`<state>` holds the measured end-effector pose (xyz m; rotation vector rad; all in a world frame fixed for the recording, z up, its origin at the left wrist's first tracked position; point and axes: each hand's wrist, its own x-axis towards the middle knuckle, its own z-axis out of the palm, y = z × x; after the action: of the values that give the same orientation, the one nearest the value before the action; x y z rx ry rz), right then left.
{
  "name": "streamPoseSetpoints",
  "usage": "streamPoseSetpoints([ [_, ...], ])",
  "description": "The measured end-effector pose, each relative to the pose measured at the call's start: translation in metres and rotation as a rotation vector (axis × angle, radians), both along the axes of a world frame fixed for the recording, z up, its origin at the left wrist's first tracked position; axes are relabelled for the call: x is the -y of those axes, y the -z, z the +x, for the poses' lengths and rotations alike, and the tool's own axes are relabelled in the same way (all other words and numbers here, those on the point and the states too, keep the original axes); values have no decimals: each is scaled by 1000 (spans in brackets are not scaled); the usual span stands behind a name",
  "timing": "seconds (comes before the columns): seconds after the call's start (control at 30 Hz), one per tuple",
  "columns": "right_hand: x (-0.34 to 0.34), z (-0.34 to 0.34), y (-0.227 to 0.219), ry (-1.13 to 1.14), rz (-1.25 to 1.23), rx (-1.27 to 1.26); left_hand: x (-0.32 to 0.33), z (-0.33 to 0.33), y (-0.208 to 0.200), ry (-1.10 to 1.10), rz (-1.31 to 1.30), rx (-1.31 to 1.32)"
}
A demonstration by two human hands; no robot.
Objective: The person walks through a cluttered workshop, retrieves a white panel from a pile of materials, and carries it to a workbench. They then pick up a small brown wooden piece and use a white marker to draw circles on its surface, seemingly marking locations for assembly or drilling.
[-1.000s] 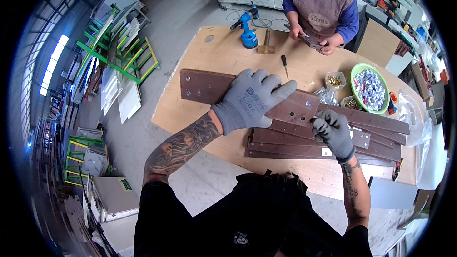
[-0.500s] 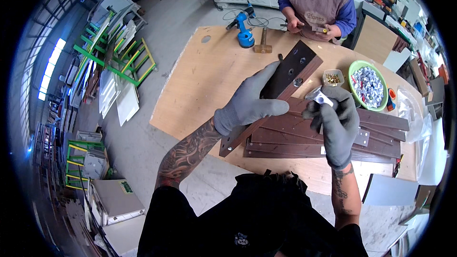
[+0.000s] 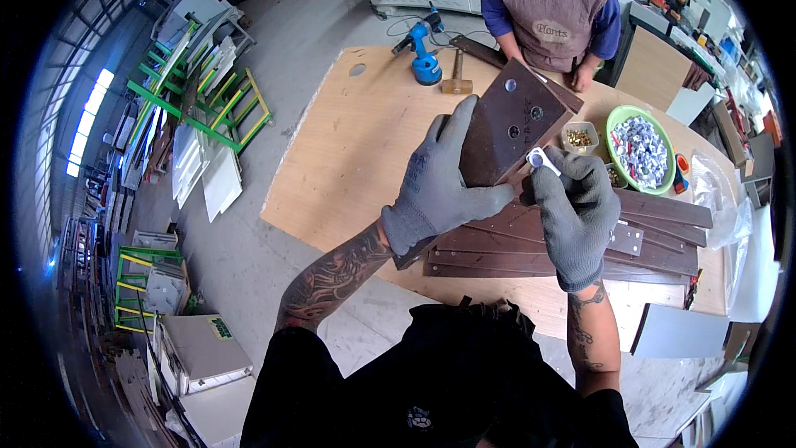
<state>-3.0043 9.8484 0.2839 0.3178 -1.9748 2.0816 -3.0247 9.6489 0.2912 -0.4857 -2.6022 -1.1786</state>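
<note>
My left hand (image 3: 448,178), in a grey glove, grips a dark brown board (image 3: 491,145) held tilted above the table. Several round holes or inserts show on the board's wide face, near its far end. Between the fingertips of my gloved right hand (image 3: 576,220) is a small silvery-white fitting (image 3: 541,159) with a rounded, ring-like end. The fitting is right at the board's right edge; whether it touches cannot be made out. Beneath my hands, more brown boards (image 3: 497,253) lie in an overlapping pile on the table.
On the wooden table (image 3: 332,149) are a blue power tool (image 3: 426,66), a mallet (image 3: 457,83), a small tub of brass-coloured pieces (image 3: 580,138) and a green bowl (image 3: 613,145) full of silvery fittings. Across the table stands a person (image 3: 551,12) beside another brown board (image 3: 477,50).
My left hand has turned the board so its wide face shows. My right hand has brought the fitting up and left to its edge. The other person's hands have lowered; a board now lies there.
</note>
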Motion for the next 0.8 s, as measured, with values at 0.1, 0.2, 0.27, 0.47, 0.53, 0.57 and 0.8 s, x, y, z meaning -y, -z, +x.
streamPoseSetpoints([
  [0.1,2,1,-1,26,-20,1,-3,4,-4,-69,-98,-133],
  [0.2,1,1,-4,25,-41,14,-3,2,-5,-90,-147,-214],
  [0.27,1,0,-5,31,-29,18,-5,2,-7,-96,-169,-244],
  [0.47,1,-2,-7,54,26,-16,-5,2,-6,-107,-196,-274],
  [0.53,1,-2,-6,60,29,-4,-7,1,-3,-108,-204,-293],
  [0.57,1,-2,-5,72,35,-25,-8,1,-2,-108,-208,-303],
  [0.8,-5,-11,9,-22,-64,-61,-13,3,-2,-89,-159,-255],
])
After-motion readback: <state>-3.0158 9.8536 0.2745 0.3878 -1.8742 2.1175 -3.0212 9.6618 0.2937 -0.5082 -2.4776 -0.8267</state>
